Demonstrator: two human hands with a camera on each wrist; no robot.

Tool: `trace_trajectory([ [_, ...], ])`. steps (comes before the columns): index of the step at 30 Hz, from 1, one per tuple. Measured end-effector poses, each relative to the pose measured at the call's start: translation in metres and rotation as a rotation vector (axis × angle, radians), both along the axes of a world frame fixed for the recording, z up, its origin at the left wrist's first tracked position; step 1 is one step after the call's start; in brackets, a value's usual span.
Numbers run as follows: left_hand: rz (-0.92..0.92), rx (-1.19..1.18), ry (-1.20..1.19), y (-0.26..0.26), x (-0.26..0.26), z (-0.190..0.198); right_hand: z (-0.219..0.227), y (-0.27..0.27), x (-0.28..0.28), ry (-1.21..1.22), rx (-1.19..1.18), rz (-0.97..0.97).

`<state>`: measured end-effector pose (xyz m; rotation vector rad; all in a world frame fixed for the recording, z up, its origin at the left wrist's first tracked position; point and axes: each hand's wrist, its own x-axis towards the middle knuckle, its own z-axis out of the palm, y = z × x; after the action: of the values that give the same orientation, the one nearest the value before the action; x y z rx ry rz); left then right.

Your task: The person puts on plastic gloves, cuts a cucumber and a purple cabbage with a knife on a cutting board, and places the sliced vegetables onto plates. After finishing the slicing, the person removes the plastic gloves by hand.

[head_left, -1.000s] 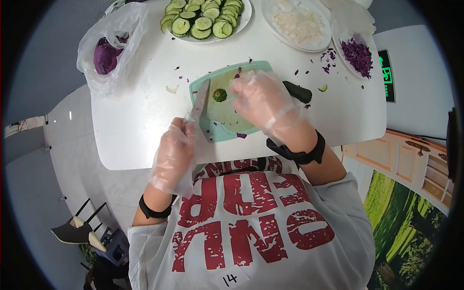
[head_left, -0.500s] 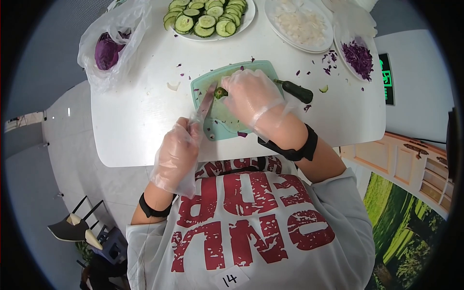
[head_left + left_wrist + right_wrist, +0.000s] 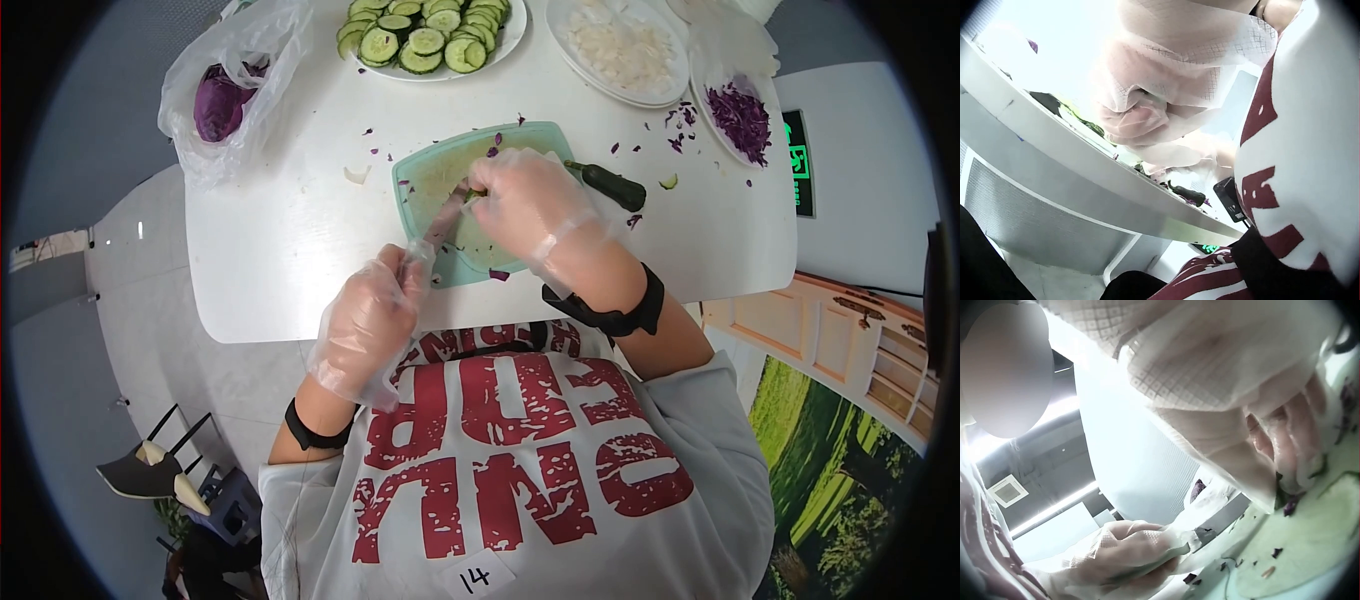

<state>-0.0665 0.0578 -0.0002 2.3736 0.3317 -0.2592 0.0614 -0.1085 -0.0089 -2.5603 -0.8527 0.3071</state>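
Note:
Both hands wear clear plastic gloves. My left hand [image 3: 368, 325] grips a knife by its handle [image 3: 1150, 567], and the blade [image 3: 445, 218] slants over the light green cutting board [image 3: 425, 165]. My right hand [image 3: 530, 205] is over the board with its fingers bent down, pinching a small cucumber end piece [image 3: 476, 194] that is mostly covered by the fingertips. The knife's tip lies right beside that piece. Bits of purple cabbage [image 3: 1277, 553] are scattered on the board around the right hand's fingers.
A dark green cucumber piece [image 3: 613, 187] lies right of the board. Behind are a plate of cucumber slices [image 3: 425, 42], a plate of whitish pieces [image 3: 620, 50] and a plate of shredded purple cabbage [image 3: 740, 122]. A plastic bag [image 3: 275, 110] with purple cabbage [image 3: 222, 103] stands at the left.
My right hand has moved left onto the cucumber end piece and taken hold of it; the piece has shifted slightly right. The left hand has brought the knife rightward to it.

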Motion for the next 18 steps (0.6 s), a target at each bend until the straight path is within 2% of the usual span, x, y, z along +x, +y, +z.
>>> trace_trajectory([
  [6, -0.043, -0.003, -0.054, -0.004, 0.0, -0.008, 0.0, -0.014, -0.003, 0.044, 0.01, -0.037],
  [10, 0.012, 0.081, -0.051, -0.004, 0.003, 0.001, -0.004, -0.018, -0.005, -0.015, 0.093, -0.046],
  [12, 0.019, 0.103, -0.048, 0.0, 0.002, 0.001, 0.002, -0.018, -0.005, 0.04, -0.02, -0.067],
  [18, -0.044, 0.051, 0.05, 0.008, -0.006, 0.005, 0.007, -0.018, -0.008, -0.024, -0.032, -0.062],
])
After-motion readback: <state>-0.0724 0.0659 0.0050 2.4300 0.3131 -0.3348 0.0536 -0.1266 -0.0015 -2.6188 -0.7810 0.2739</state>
